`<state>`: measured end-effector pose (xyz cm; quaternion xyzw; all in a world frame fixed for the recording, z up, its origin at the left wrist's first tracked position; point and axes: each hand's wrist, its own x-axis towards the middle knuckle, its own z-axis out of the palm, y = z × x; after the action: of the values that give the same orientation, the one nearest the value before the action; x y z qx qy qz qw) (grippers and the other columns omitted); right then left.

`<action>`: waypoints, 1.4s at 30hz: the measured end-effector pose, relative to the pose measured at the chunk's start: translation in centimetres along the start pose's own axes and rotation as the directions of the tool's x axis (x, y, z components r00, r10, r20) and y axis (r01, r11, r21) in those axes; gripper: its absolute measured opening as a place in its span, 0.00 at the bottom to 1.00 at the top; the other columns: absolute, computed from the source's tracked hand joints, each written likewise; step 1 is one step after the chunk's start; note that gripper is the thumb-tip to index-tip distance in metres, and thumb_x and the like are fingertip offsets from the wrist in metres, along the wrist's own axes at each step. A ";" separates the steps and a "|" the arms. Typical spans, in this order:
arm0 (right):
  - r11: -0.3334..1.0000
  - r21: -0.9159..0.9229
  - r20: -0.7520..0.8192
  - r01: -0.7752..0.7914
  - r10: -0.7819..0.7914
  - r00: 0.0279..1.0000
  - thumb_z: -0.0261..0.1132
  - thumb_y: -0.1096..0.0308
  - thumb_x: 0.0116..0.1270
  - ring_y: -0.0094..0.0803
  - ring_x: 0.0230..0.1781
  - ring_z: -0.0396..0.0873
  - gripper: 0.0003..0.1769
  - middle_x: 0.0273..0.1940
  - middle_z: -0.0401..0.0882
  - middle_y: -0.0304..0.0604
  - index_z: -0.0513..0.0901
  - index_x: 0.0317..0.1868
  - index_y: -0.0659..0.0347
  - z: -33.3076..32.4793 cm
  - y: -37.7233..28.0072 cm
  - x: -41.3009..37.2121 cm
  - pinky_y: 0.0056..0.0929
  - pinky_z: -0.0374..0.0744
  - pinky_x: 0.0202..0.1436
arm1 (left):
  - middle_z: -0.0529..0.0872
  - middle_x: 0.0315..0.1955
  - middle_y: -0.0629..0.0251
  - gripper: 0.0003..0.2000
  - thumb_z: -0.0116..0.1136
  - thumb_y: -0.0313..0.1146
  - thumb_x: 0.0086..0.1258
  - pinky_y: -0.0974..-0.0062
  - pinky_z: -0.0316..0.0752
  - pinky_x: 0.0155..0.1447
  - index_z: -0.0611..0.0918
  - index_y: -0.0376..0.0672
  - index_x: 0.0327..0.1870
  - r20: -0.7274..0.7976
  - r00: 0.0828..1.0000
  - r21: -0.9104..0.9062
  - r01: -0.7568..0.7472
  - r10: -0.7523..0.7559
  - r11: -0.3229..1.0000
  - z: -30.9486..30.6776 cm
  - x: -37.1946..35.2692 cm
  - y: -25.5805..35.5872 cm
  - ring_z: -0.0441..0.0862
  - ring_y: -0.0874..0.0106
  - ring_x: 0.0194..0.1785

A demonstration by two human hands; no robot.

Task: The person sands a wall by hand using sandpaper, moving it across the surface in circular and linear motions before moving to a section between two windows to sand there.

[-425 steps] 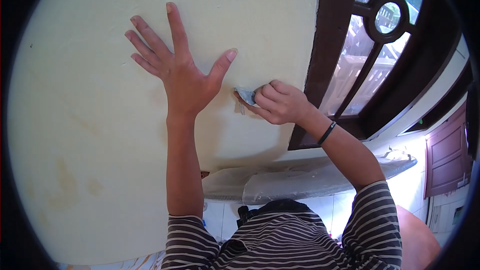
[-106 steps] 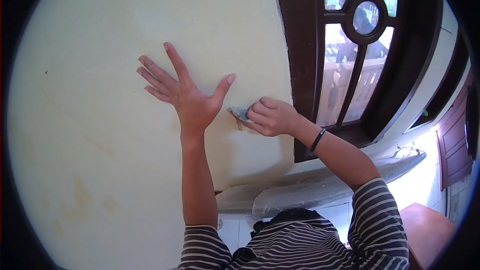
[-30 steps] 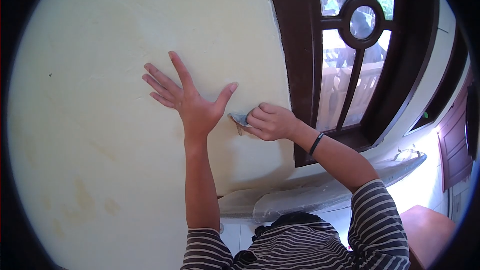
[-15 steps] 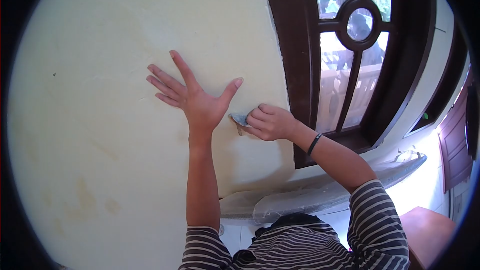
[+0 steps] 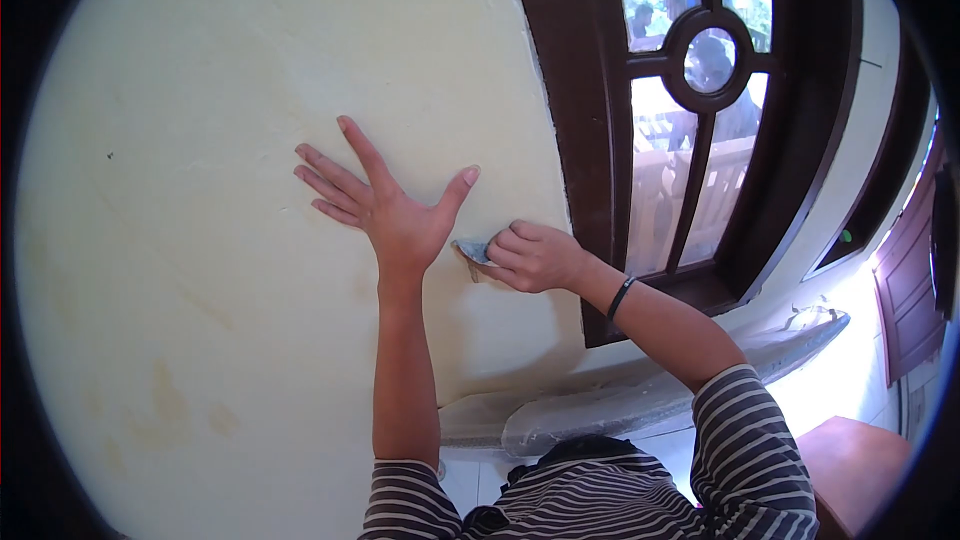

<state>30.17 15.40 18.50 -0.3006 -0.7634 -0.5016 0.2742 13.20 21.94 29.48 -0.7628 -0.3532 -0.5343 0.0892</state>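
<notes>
My left hand (image 5: 402, 223) lies flat on the pale yellow wall (image 5: 250, 360), fingers spread and thumb stretched toward the right. Just right of it and a little lower, my right hand (image 5: 533, 258) is closed around a folded piece of sandpaper (image 5: 472, 252), grey-blue on top with a tan edge. The sandpaper's free end pokes out to the left of my fingers, close against the wall. A black band (image 5: 621, 297) circles my right wrist.
A dark brown window frame (image 5: 570, 70) rises to the right of my hands; people show through its glass. Plastic sheeting (image 5: 570, 425) covers a long ledge-like shape below. At lower right stands a brown surface (image 5: 850, 465), with a reddish door (image 5: 905, 290) beyond.
The view has shifted slightly, so the window and both hands appear a little lower. The left hand stays spread on the wall and the right keeps its grip on the sandpaper.
</notes>
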 end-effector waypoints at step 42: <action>0.999 0.004 -0.015 -0.035 0.035 0.999 0.70 0.62 0.63 0.29 0.39 0.75 0.07 0.33 0.77 0.31 0.85 0.28 0.53 0.2 -0.4 -0.1 0.29 0.74 0.44 | 0.24 0.81 0.29 0.68 0.78 0.63 0.56 0.23 0.24 0.75 0.39 0.48 0.87 -0.047 0.999 -0.052 -0.009 0.006 0.999 0.6 0.0 0.4 0.17 0.33 0.83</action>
<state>29.97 15.43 18.13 -0.3099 -0.7568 -0.4976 0.2891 13.88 21.91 29.31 -0.7536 -0.3341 -0.5605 0.0794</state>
